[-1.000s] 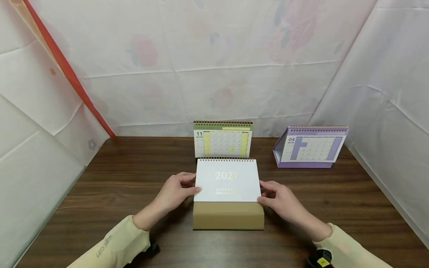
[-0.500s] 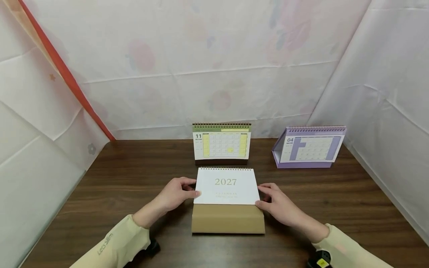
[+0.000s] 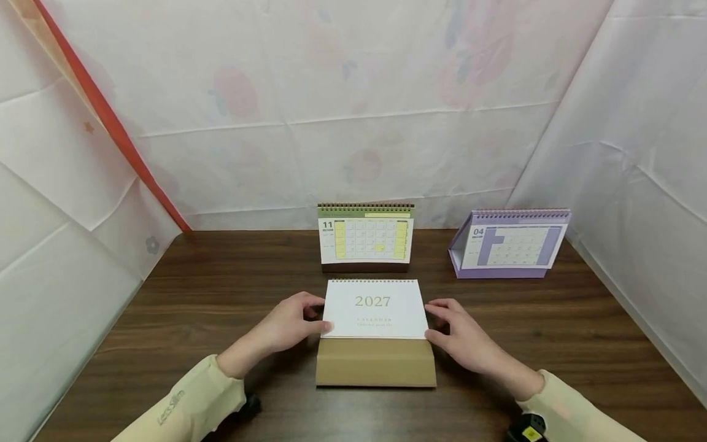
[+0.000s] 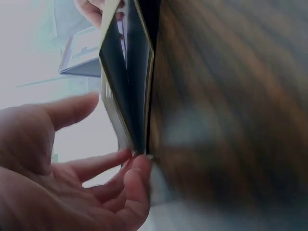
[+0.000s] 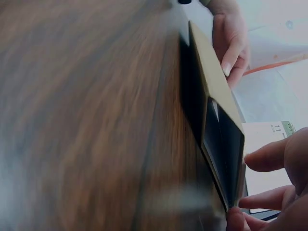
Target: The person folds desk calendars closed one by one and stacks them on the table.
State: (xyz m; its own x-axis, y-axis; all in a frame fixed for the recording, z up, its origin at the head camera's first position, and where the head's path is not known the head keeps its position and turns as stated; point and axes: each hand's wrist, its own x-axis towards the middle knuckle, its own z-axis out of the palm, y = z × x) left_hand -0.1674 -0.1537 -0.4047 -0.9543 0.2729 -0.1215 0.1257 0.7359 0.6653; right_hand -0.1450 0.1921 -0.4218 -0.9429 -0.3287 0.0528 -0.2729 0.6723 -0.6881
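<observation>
2027 calendar (image 3: 374, 313), white cover above tan base, sat tented on table (image 3: 221, 270), just in front of green calendar (image 3: 366, 239), apart from it. Left hand (image 3: 287, 324), front-left of green calendar, half open, gripped 2027 calendar's left edge. Right hand (image 3: 466, 334), front-right, likewise half open, gripped right edge. Purple calendar (image 3: 513, 247) stood right of green calendar.

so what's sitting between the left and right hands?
The 2027 calendar on its tan stand, between left hand and right hand, as the head view shows.
</observation>
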